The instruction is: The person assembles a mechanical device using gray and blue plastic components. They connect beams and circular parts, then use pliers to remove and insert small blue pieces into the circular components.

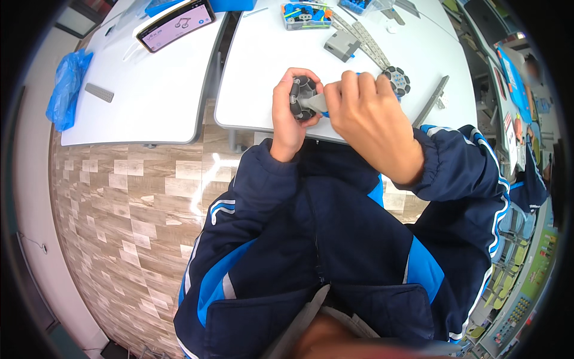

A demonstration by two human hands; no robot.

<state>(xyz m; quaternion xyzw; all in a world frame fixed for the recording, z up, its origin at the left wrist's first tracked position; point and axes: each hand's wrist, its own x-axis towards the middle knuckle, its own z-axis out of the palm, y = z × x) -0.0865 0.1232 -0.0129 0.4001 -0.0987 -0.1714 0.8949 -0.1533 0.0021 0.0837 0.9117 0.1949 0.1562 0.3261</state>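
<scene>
Near the front edge of the white table, my left hand [289, 116] is wrapped round an omni wheel [304, 96] with dark rollers and a grey hub. My right hand [372, 116] is closed on a grey piece [314, 104] whose end meets the wheel's hub. Bits of blue show beside and behind the right fingers; what they belong to is mostly hidden. Just beyond the right hand lies a second omni wheel [397, 81], with blue at its centre. Grey perforated beams [366, 43] run away from it.
A grey box-shaped block [342, 45] and a clear bin [307, 25] of colourful parts sit farther back. At right lies a long dark beam [430, 103]. Across a gap, the left table [143, 90] bears a phone [177, 25], a grey plate [99, 92] and a blue plastic bag [69, 90].
</scene>
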